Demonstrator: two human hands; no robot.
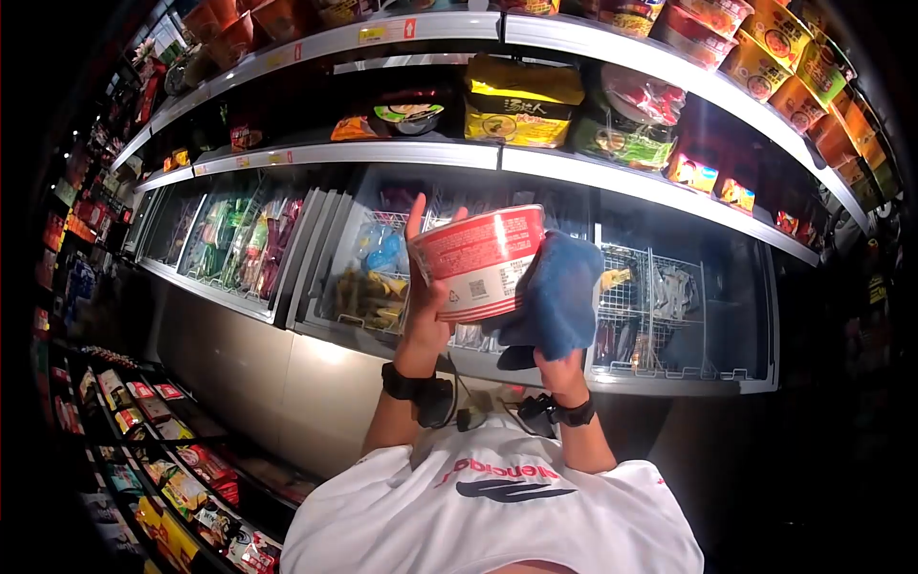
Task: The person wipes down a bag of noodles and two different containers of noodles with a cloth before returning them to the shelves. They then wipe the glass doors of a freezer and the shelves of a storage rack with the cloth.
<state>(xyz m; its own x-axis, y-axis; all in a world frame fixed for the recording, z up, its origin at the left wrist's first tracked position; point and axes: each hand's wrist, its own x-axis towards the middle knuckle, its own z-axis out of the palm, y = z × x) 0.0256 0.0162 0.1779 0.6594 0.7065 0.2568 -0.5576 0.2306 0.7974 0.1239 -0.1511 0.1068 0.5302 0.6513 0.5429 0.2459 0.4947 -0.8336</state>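
My left hand (429, 301) grips a red and white instant noodle bowl (478, 253) round its left side, with the thumb across the front and the fingers behind. The bowl is tilted on its side, and a printed label with a square code faces me. A blue cloth (564, 292) drapes over my right hand (561, 375) and rests against the bowl's right end. Most of the right hand's fingers are hidden under the cloth. Both hands are raised above a glass-topped freezer (330, 258), below the shelves.
A white-edged shelf (382, 156) runs behind the freezer, bearing a yellow noodle pack (522, 103) and a green and red noodle pack (626, 124). Several noodle bowls (765, 48) are stacked on the upper shelf. A rack of snack packets (182, 488) stands at lower left.
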